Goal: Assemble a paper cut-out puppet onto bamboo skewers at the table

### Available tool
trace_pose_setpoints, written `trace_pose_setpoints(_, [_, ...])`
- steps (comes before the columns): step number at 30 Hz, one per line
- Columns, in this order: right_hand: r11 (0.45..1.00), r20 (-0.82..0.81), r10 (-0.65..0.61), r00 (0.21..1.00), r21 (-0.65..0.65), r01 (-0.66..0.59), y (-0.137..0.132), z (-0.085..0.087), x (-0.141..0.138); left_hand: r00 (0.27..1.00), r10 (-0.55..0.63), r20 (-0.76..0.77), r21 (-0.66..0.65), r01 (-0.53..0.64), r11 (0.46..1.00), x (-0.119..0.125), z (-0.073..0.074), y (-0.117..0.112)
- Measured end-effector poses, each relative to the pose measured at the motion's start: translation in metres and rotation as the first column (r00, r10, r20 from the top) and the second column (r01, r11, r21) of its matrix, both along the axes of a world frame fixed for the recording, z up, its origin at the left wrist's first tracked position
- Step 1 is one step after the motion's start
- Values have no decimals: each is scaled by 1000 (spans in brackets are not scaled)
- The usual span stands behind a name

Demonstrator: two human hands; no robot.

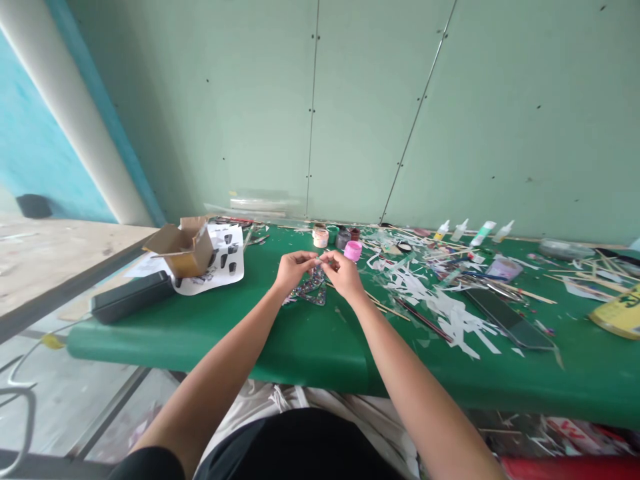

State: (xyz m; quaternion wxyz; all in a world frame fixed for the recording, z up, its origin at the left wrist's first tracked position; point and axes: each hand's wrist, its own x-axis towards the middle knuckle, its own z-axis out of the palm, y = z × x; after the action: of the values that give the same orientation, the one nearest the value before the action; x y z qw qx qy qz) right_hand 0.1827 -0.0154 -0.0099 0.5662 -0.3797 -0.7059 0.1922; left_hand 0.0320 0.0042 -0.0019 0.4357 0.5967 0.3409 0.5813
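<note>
Over the green table my left hand is closed in a pinch, its fingertips at the top of a glittery, multicoloured ornament with pointed ends. Fingertip to fingertip with it, my right hand pinches at the same top end. The small part right between the fingers is too tiny to make out. Lower down, the ornament's points show below my hands, close to the tabletop. An open pink paint jar stands just beyond my right hand, and thin wooden sticks lie to its right.
Several paint jars stand behind my hands. To the left are a cardboard box, a printed sheet and a dark case. White paper strips, a phone, glue bottles and a yellow container are at right.
</note>
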Motion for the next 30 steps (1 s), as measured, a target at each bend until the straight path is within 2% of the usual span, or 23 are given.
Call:
trace_pose_setpoints(12, [999,9,45,999,-31,-45,4,-4,2,999,-1,-34,-19,0,1000,-4,-1,0])
trace_pose_setpoints(30, [1000,-5,14,1000,-4,-15,6,-7,1,1000,-19,-1,-34,19,999,-4,1,-2])
